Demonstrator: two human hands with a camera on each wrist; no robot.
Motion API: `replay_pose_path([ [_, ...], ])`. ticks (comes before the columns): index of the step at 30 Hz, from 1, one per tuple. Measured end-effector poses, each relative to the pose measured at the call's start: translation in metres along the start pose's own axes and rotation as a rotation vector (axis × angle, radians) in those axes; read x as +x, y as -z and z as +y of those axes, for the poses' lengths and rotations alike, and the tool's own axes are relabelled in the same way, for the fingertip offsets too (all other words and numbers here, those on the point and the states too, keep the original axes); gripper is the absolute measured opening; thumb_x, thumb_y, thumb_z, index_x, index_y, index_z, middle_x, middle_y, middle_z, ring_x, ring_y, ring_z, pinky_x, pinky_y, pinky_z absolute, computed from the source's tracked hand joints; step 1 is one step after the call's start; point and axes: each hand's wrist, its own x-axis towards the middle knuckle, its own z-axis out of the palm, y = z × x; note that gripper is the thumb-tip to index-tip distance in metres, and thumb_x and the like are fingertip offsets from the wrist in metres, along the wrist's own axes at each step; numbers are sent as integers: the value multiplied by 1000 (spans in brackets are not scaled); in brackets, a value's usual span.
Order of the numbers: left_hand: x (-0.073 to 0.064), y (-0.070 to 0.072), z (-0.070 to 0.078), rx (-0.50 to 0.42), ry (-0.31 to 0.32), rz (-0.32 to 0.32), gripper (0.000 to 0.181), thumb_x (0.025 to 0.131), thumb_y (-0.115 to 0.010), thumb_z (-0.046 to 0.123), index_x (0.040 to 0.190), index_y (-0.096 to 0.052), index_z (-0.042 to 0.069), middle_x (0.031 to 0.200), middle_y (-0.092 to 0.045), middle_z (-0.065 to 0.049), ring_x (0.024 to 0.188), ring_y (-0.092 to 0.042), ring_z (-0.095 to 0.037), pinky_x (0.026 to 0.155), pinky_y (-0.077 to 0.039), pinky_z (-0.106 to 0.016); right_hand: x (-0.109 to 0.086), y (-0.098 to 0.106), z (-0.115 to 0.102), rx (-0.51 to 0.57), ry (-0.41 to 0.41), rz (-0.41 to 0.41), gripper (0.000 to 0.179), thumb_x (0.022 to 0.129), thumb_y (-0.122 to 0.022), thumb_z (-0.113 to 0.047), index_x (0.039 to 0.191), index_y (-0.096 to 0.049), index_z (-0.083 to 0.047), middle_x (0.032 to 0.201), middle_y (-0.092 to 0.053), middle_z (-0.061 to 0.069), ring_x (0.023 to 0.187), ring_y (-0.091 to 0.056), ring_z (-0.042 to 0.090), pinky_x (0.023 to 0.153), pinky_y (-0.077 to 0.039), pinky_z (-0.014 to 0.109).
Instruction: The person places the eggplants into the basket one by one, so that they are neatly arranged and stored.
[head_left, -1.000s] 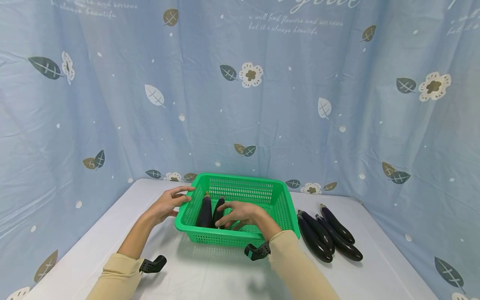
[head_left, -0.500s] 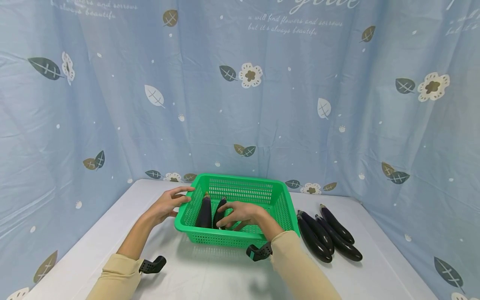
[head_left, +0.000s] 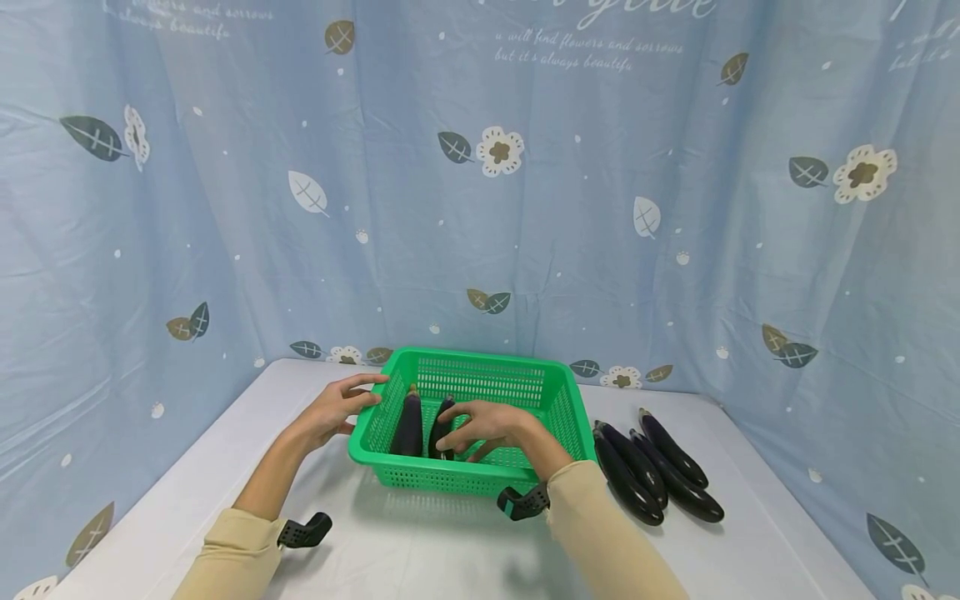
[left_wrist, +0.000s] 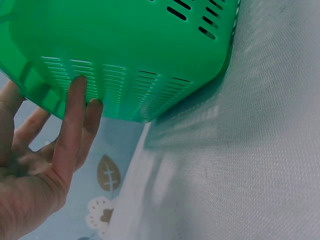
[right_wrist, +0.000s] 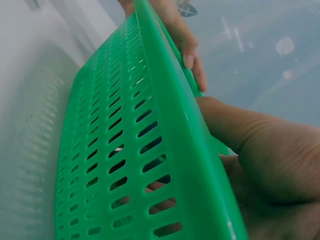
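The fingers of the right hand were spread and bent downward inside the green basket, thumb and index at the side of a slim eggplant; whether they pinched it, I could not tell. That eggplant lay just left of those fingertips, its stem end pointing away. The left hand held the basket's left rim, its fingers apart, some reaching over the rim and others touching the slotted outer wall. Between the two hands' fingers, left of the slim eggplant, lay a thicker eggplant. Right of the right fingers, beyond the basket's far side, four eggplants lay side by side on the white table. Farther out, behind all the fingers, hung a blue curtain printed with leaves and flowers.
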Motion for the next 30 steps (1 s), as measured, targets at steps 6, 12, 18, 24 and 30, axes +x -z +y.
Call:
replay_pose_path([
  [6,1,0,-2,2,2,4,51,98,-61,31,146,-47,20,156,-34,-19,140,-37,-43,88,-54,-51,-2,3,2,-2,14,-11,64,88,-75,-26,144,-46,-14,116,-61,25,102,-63,33,80,-58,42],
  [12,0,1,-1,-3,-5,0,52,98,-61,31,146,-47,19,157,-32,-18,142,-33,-44,91,-53,-53,-5,7,6,-43,21,-18,57,91,-71,-32,141,-50,-15,123,-63,17,104,-65,29,80,-58,41],
  [18,0,-1,-1,-5,7,2,52,98,-61,33,146,-47,21,157,-33,-18,141,-36,-43,89,-54,-50,-15,12,8,-94,40,-51,54,93,-67,-35,141,-51,-16,122,-67,14,102,-67,25,81,-57,40],
  [24,-1,-1,-1,-9,4,-3,52,98,-61,33,146,-46,21,157,-32,-17,142,-34,-43,88,-55,-49,-27,19,10,-111,68,-69,54,95,-65,-34,143,-50,-13,124,-65,14,105,-66,27,83,-57,41],
  [30,-3,-1,1,-13,-6,-1,54,98,-61,32,147,-45,19,158,-30,-19,143,-31,-44,87,-55,-49,-36,24,11,-93,110,-99,54,95,-65,-34,143,-50,-14,129,-62,18,110,-65,31,85,-57,43],
])
